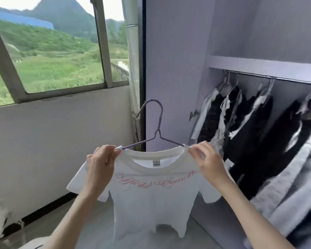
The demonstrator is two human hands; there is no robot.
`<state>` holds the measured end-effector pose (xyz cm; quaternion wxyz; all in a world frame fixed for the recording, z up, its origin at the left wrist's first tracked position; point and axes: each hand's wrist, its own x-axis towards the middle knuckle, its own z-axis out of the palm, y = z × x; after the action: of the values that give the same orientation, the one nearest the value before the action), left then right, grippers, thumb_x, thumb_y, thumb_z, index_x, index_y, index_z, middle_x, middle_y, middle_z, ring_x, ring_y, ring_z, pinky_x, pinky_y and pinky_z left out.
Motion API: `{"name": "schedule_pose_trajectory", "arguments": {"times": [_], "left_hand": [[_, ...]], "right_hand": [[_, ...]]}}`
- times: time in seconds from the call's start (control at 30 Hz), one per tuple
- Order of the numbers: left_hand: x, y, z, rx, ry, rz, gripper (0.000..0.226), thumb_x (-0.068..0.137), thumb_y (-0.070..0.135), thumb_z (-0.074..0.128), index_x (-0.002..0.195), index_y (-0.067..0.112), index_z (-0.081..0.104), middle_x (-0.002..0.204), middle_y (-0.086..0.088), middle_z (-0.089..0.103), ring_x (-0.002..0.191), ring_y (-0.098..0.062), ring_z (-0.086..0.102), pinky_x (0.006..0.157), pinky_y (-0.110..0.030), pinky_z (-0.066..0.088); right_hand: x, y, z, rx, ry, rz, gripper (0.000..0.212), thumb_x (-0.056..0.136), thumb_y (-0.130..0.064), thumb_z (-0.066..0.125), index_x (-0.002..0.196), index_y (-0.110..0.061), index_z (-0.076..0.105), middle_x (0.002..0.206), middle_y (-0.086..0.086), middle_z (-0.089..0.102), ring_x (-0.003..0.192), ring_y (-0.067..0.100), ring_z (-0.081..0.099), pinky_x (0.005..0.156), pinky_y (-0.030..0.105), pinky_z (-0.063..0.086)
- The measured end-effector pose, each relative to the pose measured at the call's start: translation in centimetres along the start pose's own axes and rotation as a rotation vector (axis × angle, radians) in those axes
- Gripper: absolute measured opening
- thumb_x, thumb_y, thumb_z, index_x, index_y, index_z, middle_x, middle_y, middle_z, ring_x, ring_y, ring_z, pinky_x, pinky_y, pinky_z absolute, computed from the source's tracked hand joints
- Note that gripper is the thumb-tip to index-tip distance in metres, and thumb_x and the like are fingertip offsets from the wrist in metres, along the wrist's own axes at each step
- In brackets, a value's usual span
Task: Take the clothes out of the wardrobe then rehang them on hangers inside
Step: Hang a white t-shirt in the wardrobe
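Head view: a white short-sleeved cotton T-shirt [151, 193] with pink script lettering across the chest hangs on a thin purple wire hanger [157, 123], held up in front of the open lilac wardrobe [172, 69]. The left hand [100, 164] pinches the left shoulder seam; the right hand [207, 162] pinches the right. Dark and white garments [255, 132] hang on the chrome rail [276, 78] inside.

Pink script on T-shirt [151, 194]: illegible.
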<state>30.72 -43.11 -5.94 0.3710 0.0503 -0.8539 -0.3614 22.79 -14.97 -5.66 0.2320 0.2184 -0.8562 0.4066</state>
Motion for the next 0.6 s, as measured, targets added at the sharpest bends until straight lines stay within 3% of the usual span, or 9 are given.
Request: {"name": "schedule_pose_trajectory", "arguments": {"times": [0.1,0.2,0.27,0.43,0.53,0.6], "left_hand": [[1.1,2.0,4.7,-0.03,-0.064,0.079,0.013,0.09,0.017,0.059,0.078,0.017,0.063,0.074,0.019,0.056,0.074,-0.01,0.052,0.076,-0.039,0.043],[1.3,3.7,8.8,-0.102,-0.17,0.102,0.016,0.085,0.01,0.063,0.076,0.023,0.064,0.084,0.026,0.058,0.073,0.006,0.052,0.07,-0.009,0.037],[1.4,4.7,11.7,-0.124,-0.247,0.073,0.014,0.084,0.013,0.065,0.074,0.022,0.067,0.084,0.022,0.059,0.073,0.004,0.053,0.066,-0.008,0.035],[2.3,7.9,18.3,-0.121,-0.306,0.064,0.01,0.085,0.009,0.065,0.078,0.011,0.07,0.077,0.004,0.063,0.074,-0.021,0.057,0.069,-0.027,0.038],[2.0,9.9,21.6,-0.18,-0.316,0.052,0.011,0.087,0.011,0.062,0.083,0.014,0.071,0.081,0.009,0.062,0.075,-0.013,0.056,0.069,-0.013,0.035],[1.5,10.7,23.4,-0.195,-0.361,0.086,0.017,0.09,0.011,0.057,0.089,0.019,0.071,0.085,0.019,0.06,0.08,-0.011,0.055,0.074,-0.016,0.035]], "right_hand": [[0.1,3.5,-3.5,-0.046,0.076,0.044,0.014,0.088,-0.025,0.061,0.08,-0.014,0.064,0.076,-0.017,0.052,0.077,0.008,0.054,0.07,0.016,0.041],[-0.5,7.1,-5.9,-0.172,0.106,0.129,0.015,0.09,-0.029,0.058,0.08,-0.018,0.063,0.076,-0.02,0.05,0.073,0.005,0.054,0.062,0.021,0.042],[-1.1,9.5,-7.1,-0.214,0.124,0.177,0.022,0.091,-0.036,0.055,0.082,-0.018,0.064,0.076,-0.021,0.05,0.071,0.009,0.055,0.067,0.025,0.039],[-1.8,13.3,-10.3,-0.308,0.167,0.181,0.043,0.086,-0.045,0.037,0.083,-0.013,0.066,0.079,-0.01,0.056,0.07,0.013,0.054,0.072,0.027,0.035],[-2.2,14.9,-12.2,-0.359,0.204,0.206,0.042,0.086,-0.043,0.038,0.082,-0.012,0.066,0.077,-0.011,0.055,0.072,0.011,0.052,0.069,0.024,0.037],[-2.6,16.1,-13.5,-0.378,0.276,0.247,0.041,0.086,-0.044,0.038,0.082,-0.013,0.065,0.078,-0.013,0.053,0.072,0.009,0.051,0.068,0.025,0.039]]}}
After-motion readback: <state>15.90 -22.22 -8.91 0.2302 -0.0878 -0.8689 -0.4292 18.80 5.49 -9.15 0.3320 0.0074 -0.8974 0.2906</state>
